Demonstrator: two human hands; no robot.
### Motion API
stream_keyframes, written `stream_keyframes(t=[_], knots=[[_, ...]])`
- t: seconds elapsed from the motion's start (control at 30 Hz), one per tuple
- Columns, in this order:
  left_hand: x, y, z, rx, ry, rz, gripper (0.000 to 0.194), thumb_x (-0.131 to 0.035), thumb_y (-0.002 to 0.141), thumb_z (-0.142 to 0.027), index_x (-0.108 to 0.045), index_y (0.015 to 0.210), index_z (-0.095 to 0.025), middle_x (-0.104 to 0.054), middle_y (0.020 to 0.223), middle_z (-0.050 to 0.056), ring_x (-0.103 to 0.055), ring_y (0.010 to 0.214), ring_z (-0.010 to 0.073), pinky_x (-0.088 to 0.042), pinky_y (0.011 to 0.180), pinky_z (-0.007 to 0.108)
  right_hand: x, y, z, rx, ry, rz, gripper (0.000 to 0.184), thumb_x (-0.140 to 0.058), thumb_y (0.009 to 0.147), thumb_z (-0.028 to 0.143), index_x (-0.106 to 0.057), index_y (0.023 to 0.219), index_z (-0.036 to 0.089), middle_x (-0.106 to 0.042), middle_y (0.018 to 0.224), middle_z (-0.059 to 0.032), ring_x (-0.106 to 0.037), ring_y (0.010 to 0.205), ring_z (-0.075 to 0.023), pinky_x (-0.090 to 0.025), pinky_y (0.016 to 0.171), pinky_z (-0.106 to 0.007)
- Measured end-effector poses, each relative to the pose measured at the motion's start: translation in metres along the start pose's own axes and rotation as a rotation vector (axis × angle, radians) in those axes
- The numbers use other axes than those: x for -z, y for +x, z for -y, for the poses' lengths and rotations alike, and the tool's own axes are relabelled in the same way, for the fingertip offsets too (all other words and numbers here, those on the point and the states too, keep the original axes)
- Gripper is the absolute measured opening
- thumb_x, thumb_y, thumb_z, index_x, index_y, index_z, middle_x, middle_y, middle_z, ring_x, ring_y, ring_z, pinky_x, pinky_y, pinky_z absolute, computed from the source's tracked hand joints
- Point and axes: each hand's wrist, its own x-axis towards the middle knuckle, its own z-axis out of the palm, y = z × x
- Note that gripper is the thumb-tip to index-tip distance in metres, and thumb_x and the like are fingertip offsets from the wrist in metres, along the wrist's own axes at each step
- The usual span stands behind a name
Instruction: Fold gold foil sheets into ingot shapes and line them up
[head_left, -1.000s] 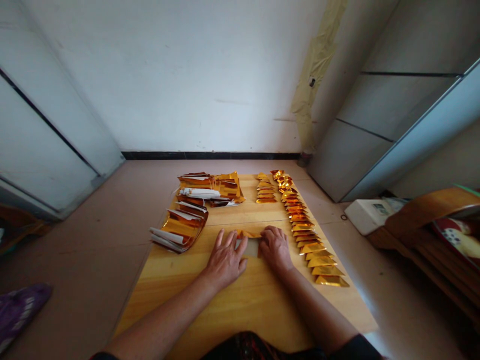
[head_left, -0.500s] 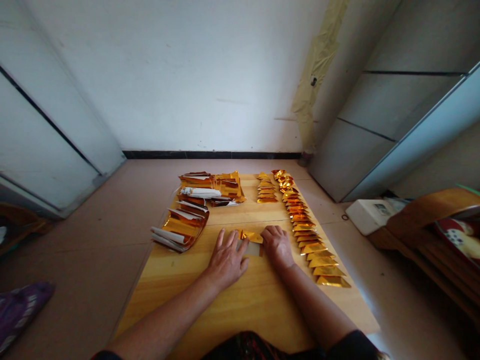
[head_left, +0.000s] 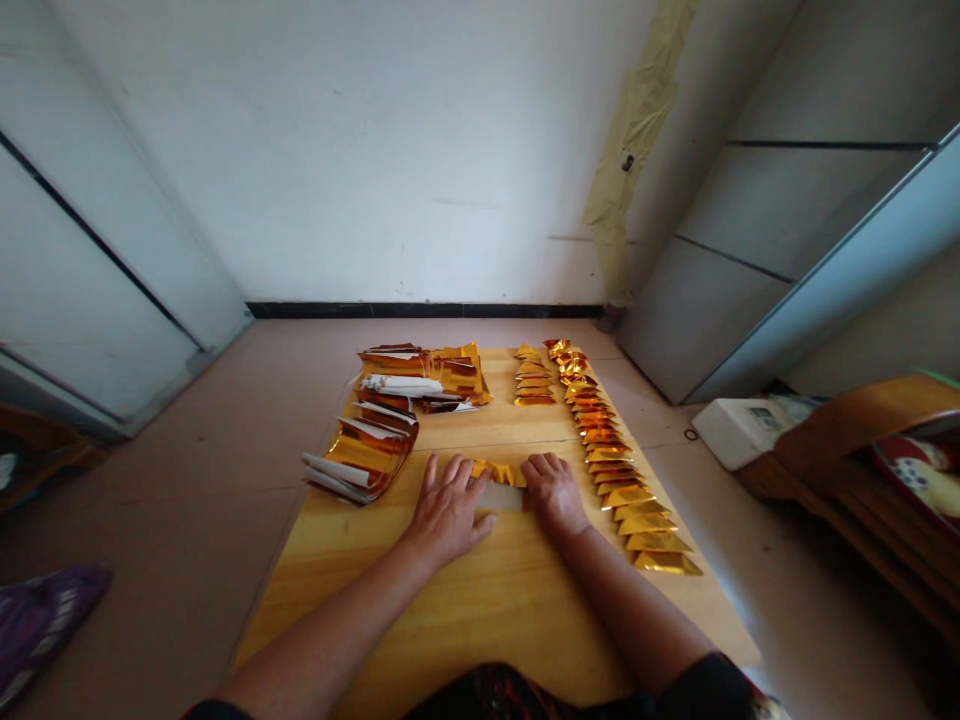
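Grip: left hand [head_left: 448, 510] spread, fingertips at the near edge of the gold foil strip [head_left: 498, 474]; right hand [head_left: 553, 494] fingers pressed together against the strip's right end, any pinch hidden. Strip: folded, lying on the wooden board [head_left: 480, 640] between both hands, with pale backing [head_left: 501, 497] showing below it. Also on board: folded gold foil triangles [head_left: 622, 485] in a long row right of the right hand; foil-and-white paper strips [head_left: 367, 460] in bundles, upper left
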Motion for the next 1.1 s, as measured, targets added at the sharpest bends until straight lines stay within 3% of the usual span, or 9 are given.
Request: stream_keyframes(t=[0.43, 0.5, 0.6, 0.67, 0.8, 0.9, 1.1], knots=[[-0.011, -0.005, 0.002, -0.055, 0.016, -0.023, 0.058, -0.054, 0.08, -0.052, -0.048, 0.13, -0.022, -0.051, 0.134, 0.009, -0.036, 0.13, 0.0293, -0.007, 0.113, 0.057, 0.001, 0.0, -0.008, 0.021, 0.032, 0.024, 0.011, -0.051, 0.089, 0.019, -0.062, 0.087, 0.022, -0.061, 0.091, -0.0061, -0.05, 0.09, -0.02, -0.036, 0.077, -0.03], [-0.012, -0.005, 0.003, -0.063, 0.001, -0.013, 0.057, -0.052, 0.082, -0.051, -0.048, 0.131, -0.022, -0.052, 0.133, 0.009, -0.037, 0.13, 0.0282, -0.007, 0.113, 0.056, 0.001, -0.001, -0.01, -0.021, 0.103, -0.037, 0.016, -0.048, 0.09, 0.016, -0.063, 0.09, 0.021, -0.062, 0.092, -0.0062, -0.051, 0.089, -0.0192, -0.038, 0.077, -0.029], [-0.013, -0.004, 0.003, -0.071, -0.015, 0.0, 0.057, -0.051, 0.083, -0.049, -0.046, 0.131, -0.021, -0.053, 0.132, 0.009, -0.038, 0.129, 0.0271, -0.008, 0.113, 0.055, 0.002, -0.004, -0.009, -0.104, 0.245, -0.243, 0.028, -0.039, 0.091, 0.011, -0.064, 0.097, 0.019, -0.063, 0.095, -0.0078, -0.054, 0.09, -0.0184, -0.041, 0.081, -0.03], [-0.012, -0.003, 0.003, -0.085, -0.015, 0.004, 0.056, -0.051, 0.083, -0.048, -0.045, 0.132, -0.02, -0.053, 0.132, 0.01, -0.039, 0.128, 0.0268, -0.011, 0.113, 0.053, 0.005, -0.008, -0.006, -0.067, 0.295, -0.315, 0.031, -0.036, 0.091, 0.011, -0.064, 0.102, 0.018, -0.064, 0.098, -0.009, -0.055, 0.093, -0.0187, -0.043, 0.084, -0.032], [-0.012, -0.003, 0.003, -0.098, -0.008, 0.009, 0.056, -0.05, 0.084, -0.046, -0.045, 0.132, -0.019, -0.052, 0.132, 0.011, -0.041, 0.126, 0.0254, -0.017, 0.112, 0.048, 0.007, -0.017, 0.006, 0.108, 0.196, -0.162, 0.025, -0.045, 0.091, 0.021, -0.061, 0.111, 0.021, -0.063, 0.11, -0.0093, -0.053, 0.099, -0.02, -0.042, 0.084, -0.033], [-0.014, -0.004, 0.004, -0.1, 0.002, 0.017, 0.056, -0.051, 0.083, -0.044, -0.045, 0.132, -0.018, -0.051, 0.134, 0.011, -0.043, 0.123, 0.025, -0.024, 0.11, 0.044, 0.003, -0.022, 0.009, 0.112, 0.115, -0.087, 0.021, -0.046, 0.092, 0.024, -0.061, 0.107, 0.022, -0.064, 0.109, -0.0083, -0.053, 0.1, -0.0199, -0.04, 0.084, -0.033], [-0.014, -0.004, 0.004, -0.098, 0.02, 0.023, 0.054, -0.053, 0.083, -0.043, -0.049, 0.13, -0.016, -0.051, 0.133, 0.012, -0.045, 0.12, 0.0253, -0.031, 0.106, 0.04, 0.0, -0.023, 0.005, 0.077, 0.083, -0.058, 0.023, -0.043, 0.094, 0.024, -0.06, 0.109, 0.021, -0.063, 0.115, -0.0085, -0.052, 0.106, -0.02, -0.036, 0.086, -0.033]])
